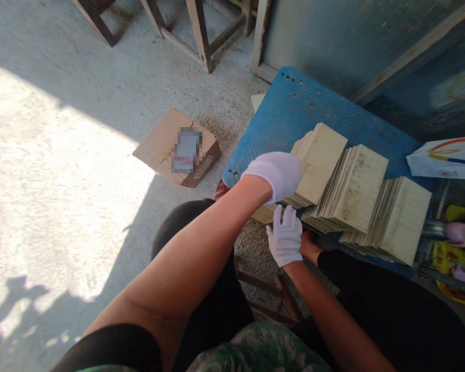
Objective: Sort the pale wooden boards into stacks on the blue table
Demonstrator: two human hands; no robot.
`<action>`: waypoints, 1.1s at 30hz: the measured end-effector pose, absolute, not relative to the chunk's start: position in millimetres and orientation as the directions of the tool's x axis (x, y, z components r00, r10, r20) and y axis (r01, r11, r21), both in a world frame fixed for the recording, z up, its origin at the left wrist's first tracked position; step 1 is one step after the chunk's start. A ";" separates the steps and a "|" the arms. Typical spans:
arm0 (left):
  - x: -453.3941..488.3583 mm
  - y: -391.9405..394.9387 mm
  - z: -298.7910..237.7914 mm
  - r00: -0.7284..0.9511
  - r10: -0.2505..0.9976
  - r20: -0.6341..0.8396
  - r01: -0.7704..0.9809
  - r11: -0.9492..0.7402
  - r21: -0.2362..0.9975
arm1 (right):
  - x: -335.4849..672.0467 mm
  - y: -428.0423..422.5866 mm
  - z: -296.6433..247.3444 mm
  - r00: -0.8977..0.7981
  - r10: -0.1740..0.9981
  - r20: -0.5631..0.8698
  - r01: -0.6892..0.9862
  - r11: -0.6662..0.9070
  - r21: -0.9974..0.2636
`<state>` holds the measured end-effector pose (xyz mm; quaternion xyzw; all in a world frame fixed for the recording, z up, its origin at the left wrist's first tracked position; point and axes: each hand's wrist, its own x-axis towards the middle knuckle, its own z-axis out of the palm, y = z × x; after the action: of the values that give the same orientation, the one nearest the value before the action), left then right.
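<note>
Left hand: the gloved left hand (275, 173) lies curled over the near-left end of the first tile stack (315, 165), fingers wrapped round the tile edges; it looks closed on them, though the fingertips are hidden behind the stack
Right hand: the gloved right hand (284, 237) sits below the board's near edge with fingers spread open and pointing up; whether it grips anything underneath cannot be told
Tiles: three leaning stacks of cream tiles in a row along the near edge of the blue board (294, 111); the first stack is at the left, the middle stack (354, 188) is beside it, the third stack (401, 219) is toward the right
Lean: each stack tilts against its neighbour and fans out at the bottom, overhanging the board's near edge
Risk of sliding: pulling tiles from the first stack could take away support, so the middle and third stacks may topple left or slip off the near edge onto the person's knees
Risk of chipping: tiles knocking edge to edge, or falling to the concrete floor (62, 155), would likely crack
Risk of grip: thin gloves over gritty, soiled tile faces may let a handful fan apart
Nearby: a cardboard box (177, 147) lies on the floor, well apart from the board's left corner
</note>
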<state>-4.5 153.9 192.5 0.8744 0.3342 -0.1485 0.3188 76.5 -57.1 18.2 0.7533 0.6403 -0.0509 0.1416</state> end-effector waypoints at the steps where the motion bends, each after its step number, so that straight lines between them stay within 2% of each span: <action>1: -4.2 153.7 192.5 0.731 0.491 -0.474 0.681 -0.570 0.460 | 75.7 -57.6 17.6 0.175 0.951 -0.257 0.979 -0.139 0.152; 11: -3.3 154.5 191.5 0.736 0.493 -0.465 0.677 -0.553 0.485 | 72.9 -55.7 18.4 0.223 0.951 -0.213 0.972 -0.199 0.126; 19: -3.4 152.7 192.0 0.724 0.506 -0.468 0.690 -0.529 0.495 | 75.5 -54.7 19.1 0.194 0.947 -0.255 0.974 -0.156 0.162; 27: -2.2 150.6 192.3 0.715 0.500 -0.488 0.698 -0.533 0.477 | 67.6 -67.0 26.0 0.170 0.953 -0.251 0.984 -0.148 0.104; 30: -1.9 150.1 191.8 0.718 0.495 -0.488 0.695 -0.541 0.473 | 70.4 -79.0 19.0 0.107 0.968 -0.228 0.994 -0.105 0.022; 33: -2.1 149.9 192.2 0.723 0.489 -0.488 0.690 -0.543 0.478 | 76.7 -83.7 9.4 0.128 0.959 -0.251 0.988 -0.145 -0.053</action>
<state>-2.1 149.9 192.2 0.8655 0.3408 -0.1499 0.3350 76.7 -83.7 9.4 0.7483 0.6506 -0.1131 0.0630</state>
